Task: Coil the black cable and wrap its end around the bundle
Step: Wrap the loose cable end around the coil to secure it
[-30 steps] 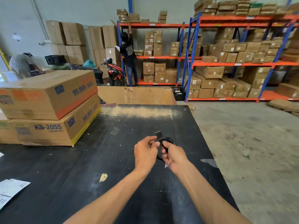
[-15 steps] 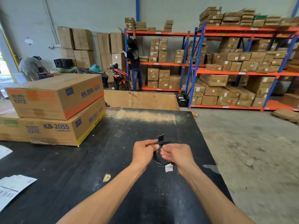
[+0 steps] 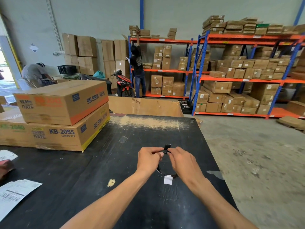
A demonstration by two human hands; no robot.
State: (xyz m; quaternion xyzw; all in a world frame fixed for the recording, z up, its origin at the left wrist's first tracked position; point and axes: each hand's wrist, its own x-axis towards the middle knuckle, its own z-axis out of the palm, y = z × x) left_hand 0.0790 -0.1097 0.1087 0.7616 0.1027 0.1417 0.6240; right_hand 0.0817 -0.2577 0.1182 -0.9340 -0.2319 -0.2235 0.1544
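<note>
A thin black cable [image 3: 165, 151] is coiled into a small loop, held above the black table [image 3: 92, 171]. My left hand [image 3: 148, 160] pinches the coil's top from the left. My right hand [image 3: 183, 161] pinches it from the right, fingertips nearly touching. A short black tab sticks up between the two hands. The lower part of the loop hangs below my hands, with a small white tag [image 3: 168, 179] on it. Much of the coil is hidden behind my fingers.
Two stacked cardboard boxes [image 3: 62, 116] sit on the table's left side. Papers with barcodes [image 3: 14, 194] lie at the left front edge. The table's right edge drops to concrete floor [image 3: 255, 154]. Shelving with cartons and two people stand far behind.
My hands have come closer together at the top of the coil, and the loop now hangs lower beneath them. The head view has shifted slightly.
</note>
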